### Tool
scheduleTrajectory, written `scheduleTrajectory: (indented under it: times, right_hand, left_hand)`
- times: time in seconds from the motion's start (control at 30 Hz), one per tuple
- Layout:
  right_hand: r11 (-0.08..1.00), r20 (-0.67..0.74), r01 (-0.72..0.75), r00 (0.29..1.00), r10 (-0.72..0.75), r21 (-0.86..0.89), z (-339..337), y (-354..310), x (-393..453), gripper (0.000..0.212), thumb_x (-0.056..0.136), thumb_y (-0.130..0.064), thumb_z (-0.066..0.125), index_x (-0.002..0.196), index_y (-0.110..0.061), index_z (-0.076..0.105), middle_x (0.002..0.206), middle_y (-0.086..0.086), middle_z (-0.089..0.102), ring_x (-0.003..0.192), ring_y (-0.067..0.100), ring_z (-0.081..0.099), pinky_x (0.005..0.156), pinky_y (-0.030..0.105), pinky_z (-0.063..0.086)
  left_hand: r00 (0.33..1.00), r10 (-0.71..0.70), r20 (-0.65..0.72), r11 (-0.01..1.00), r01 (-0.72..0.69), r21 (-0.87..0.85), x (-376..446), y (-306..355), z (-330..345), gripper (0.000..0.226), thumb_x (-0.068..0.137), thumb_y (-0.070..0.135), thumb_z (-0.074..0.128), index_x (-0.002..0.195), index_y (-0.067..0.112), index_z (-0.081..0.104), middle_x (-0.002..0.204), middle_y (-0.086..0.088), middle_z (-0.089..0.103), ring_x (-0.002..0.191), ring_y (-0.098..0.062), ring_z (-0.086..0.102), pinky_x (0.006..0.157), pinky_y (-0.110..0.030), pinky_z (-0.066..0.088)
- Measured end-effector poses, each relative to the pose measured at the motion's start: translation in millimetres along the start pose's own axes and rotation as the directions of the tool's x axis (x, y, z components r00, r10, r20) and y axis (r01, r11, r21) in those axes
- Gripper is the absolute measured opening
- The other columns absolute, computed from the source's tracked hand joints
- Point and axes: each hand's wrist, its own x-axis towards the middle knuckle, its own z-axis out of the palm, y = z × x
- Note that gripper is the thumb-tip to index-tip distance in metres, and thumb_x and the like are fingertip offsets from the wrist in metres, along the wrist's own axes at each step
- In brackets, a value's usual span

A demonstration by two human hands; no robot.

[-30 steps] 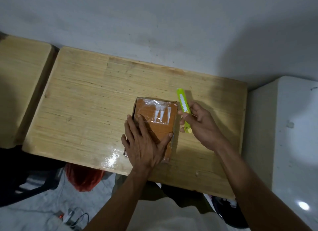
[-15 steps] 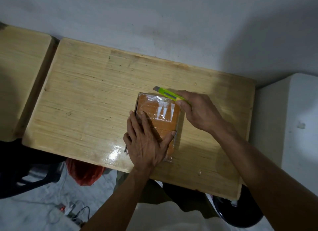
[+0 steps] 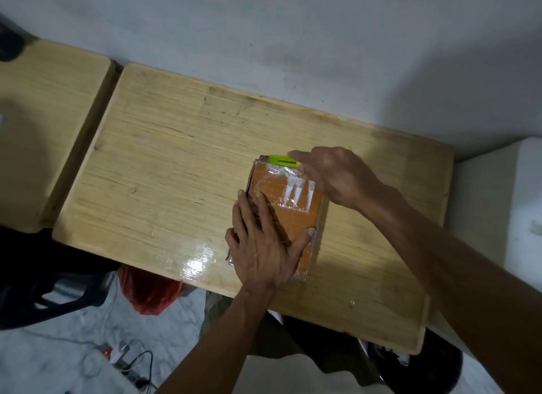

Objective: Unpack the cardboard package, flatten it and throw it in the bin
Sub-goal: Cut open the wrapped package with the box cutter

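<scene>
A brown cardboard package (image 3: 296,209), wrapped in shiny clear tape, lies flat on the wooden table (image 3: 181,165). My left hand (image 3: 264,247) presses flat on its near half, fingers spread. My right hand (image 3: 337,176) grips a lime-green utility knife (image 3: 283,160). The knife lies along the package's far edge, its tip pointing left at the far left corner. The knife's rear half is hidden inside my fist.
A second wooden table (image 3: 50,124) adjoins on the left. A white block (image 3: 513,217) stands to the right, a grey wall behind. Below the table are a red plastic bag (image 3: 149,291), a power strip with cables (image 3: 126,364) and a dark round container (image 3: 425,373).
My right hand swung the knife from upright beside the package's right side down onto its far edge, pointing left. My left hand stayed pressed on the package.
</scene>
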Motion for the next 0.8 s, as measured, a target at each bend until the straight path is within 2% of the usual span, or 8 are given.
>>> scheduleTrajectory:
  times: [0.17, 0.27, 0.37, 0.5, 0.6, 0.67, 0.8]
  right_hand:
    - [0.998, 0.008, 0.036, 0.999, -0.035, -0.049, 2.7, -0.4, 1.4, 0.033, 0.098, -0.015, 0.057, 0.131, -0.012, 0.06, 0.084, 0.012, 0.068, 0.066, 0.028, 0.061, 0.057, 0.025, 0.036]
    - [0.996, 0.005, 0.05, 0.999, -0.049, -0.072, 4.0, 0.0, 2.5, 0.032, 0.097, -0.014, 0.057, 0.129, -0.012, 0.061, 0.081, 0.011, 0.067, 0.062, 0.028, 0.06, 0.053, 0.027, 0.042]
    - [0.99, 0.053, 0.048, 0.998, -0.041, -0.13, 1.0, -6.6, 4.7, 0.035, 0.101, -0.017, 0.048, 0.136, -0.015, 0.055, 0.09, 0.011, 0.065, 0.071, 0.03, 0.061, 0.058, 0.037, 0.051]
    - [0.98, 0.146, -0.009, 0.989, 0.039, -0.2, -6.4, -23.1, 12.7, 0.045, 0.101, -0.011, 0.044, 0.144, -0.021, 0.042, 0.105, 0.009, 0.061, 0.085, 0.029, 0.059, 0.061, 0.035, 0.043]
    - [0.966, 0.165, -0.026, 0.984, 0.07, -0.257, -10.1, -31.8, 15.5, 0.052, 0.095, -0.003, 0.045, 0.144, -0.02, 0.04, 0.106, 0.009, 0.059, 0.082, 0.027, 0.054, 0.06, 0.034, 0.035]
    - [0.961, 0.16, -0.038, 0.984, 0.084, -0.272, -12.9, -33.0, 13.6, 0.052, 0.094, -0.002, 0.046, 0.143, -0.018, 0.042, 0.104, 0.009, 0.06, 0.078, 0.024, 0.05, 0.059, 0.034, 0.037]
    - [0.967, 0.142, -0.037, 0.987, 0.075, -0.251, -14.2, -31.7, 5.1, 0.049, 0.093, -0.003, 0.048, 0.14, -0.015, 0.045, 0.098, 0.01, 0.061, 0.081, 0.029, 0.058, 0.06, 0.035, 0.045]
  left_hand:
    - [1.0, 0.006, -0.011, 1.0, -0.006, -0.003, -0.2, -0.2, 0.4, 0.115, 0.077, 0.092, 0.032, 0.158, 0.013, 0.016, 0.165, -0.018, 0.009, 0.148, -0.036, 0.021, 0.105, -0.051, 0.032]
    - [1.0, 0.004, -0.015, 1.0, -0.004, -0.003, 0.0, -0.4, 0.7, 0.113, 0.078, 0.091, 0.032, 0.158, 0.013, 0.017, 0.165, -0.018, 0.009, 0.147, -0.036, 0.022, 0.105, -0.05, 0.032]
    - [1.0, 0.009, -0.025, 1.0, -0.009, -0.001, 0.0, -0.2, 1.0, 0.112, 0.079, 0.09, 0.032, 0.158, 0.012, 0.019, 0.165, -0.019, 0.01, 0.147, -0.037, 0.023, 0.104, -0.05, 0.033]
    - [1.0, 0.006, -0.026, 1.0, -0.006, -0.001, 0.2, -0.3, 1.6, 0.112, 0.079, 0.09, 0.033, 0.157, 0.012, 0.021, 0.165, -0.019, 0.011, 0.147, -0.037, 0.023, 0.103, -0.05, 0.034]
    - [1.0, 0.006, -0.031, 1.0, -0.006, 0.001, -0.2, -0.2, 2.1, 0.111, 0.079, 0.09, 0.034, 0.157, 0.012, 0.023, 0.165, -0.019, 0.012, 0.146, -0.036, 0.024, 0.102, -0.05, 0.034]
    - [0.999, 0.005, -0.034, 1.0, -0.006, -0.002, -0.4, 0.0, 1.9, 0.111, 0.079, 0.09, 0.034, 0.157, 0.012, 0.023, 0.165, -0.019, 0.012, 0.146, -0.037, 0.024, 0.101, -0.05, 0.035]
    - [0.999, 0.005, -0.038, 1.0, -0.005, -0.015, -0.3, -0.5, 3.0, 0.11, 0.079, 0.089, 0.035, 0.157, 0.012, 0.023, 0.165, -0.019, 0.012, 0.146, -0.038, 0.025, 0.101, -0.05, 0.035]
